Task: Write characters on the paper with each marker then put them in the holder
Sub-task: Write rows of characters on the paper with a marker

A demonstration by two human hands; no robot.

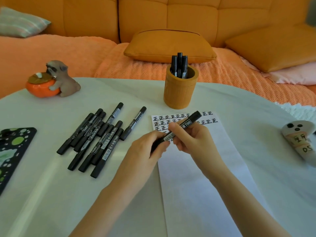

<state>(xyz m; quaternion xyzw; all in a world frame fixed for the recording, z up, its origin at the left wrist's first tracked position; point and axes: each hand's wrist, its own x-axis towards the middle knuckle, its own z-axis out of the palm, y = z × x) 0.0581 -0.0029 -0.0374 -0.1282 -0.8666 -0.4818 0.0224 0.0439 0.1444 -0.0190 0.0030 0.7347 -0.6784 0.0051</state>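
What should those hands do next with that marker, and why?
Probably the left hand pulls the cap off the marker while the right hand steadies it: both grip it over the paper, its near end hidden in the left hand.

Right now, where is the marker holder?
In the head view the orange holder stands upright on the table, right of centre, just beyond the far edge of the paper, with black markers in it; the loose markers lie to its left.
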